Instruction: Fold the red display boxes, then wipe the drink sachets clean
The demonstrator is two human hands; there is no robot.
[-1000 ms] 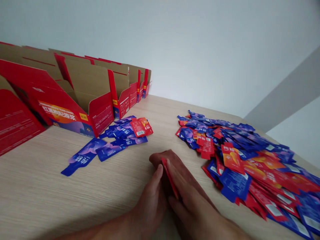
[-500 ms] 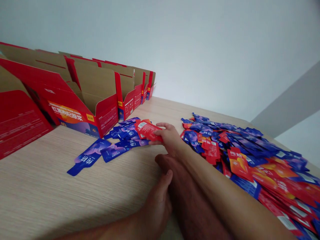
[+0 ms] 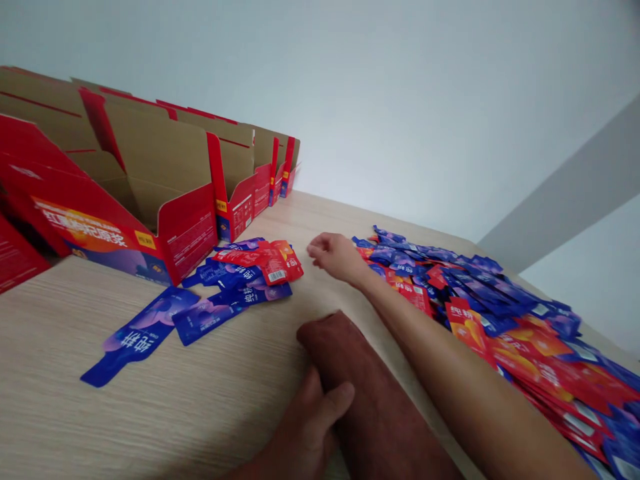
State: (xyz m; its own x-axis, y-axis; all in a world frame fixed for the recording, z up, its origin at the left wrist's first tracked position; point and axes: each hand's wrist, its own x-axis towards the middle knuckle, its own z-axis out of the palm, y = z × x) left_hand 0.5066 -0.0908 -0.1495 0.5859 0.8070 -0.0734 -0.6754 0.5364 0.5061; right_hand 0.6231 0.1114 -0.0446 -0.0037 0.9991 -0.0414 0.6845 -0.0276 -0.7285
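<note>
My right hand (image 3: pixel 333 257) is above the table, between a small heap of pouches and a large spread of them. Its fingers are loosely curled and apart, and nothing shows in them. Just left of it, red pouches (image 3: pixel 277 263) lie on top of blue-purple pouches (image 3: pixel 245 283). One blue pouch (image 3: pixel 133 337) lies at the near left of the heap. My left hand (image 3: pixel 317 413), low in view, has its thumb over a long reddish-brown object (image 3: pixel 370 393) with a blunt end; I cannot make out its kind. Some left fingers are hidden beneath.
Red cardboard boxes (image 3: pixel 190 230) with open tops stand in a row along the left, reaching toward the wall (image 3: pixel 380 100). Many blue and red pouches (image 3: pixel 500 320) cover the right side of the pale wooden table (image 3: pixel 200 407).
My right hand has let go of a red pouch on the small heap and drawn back from it. The view has shifted, so the boxes and heap appear further left.
</note>
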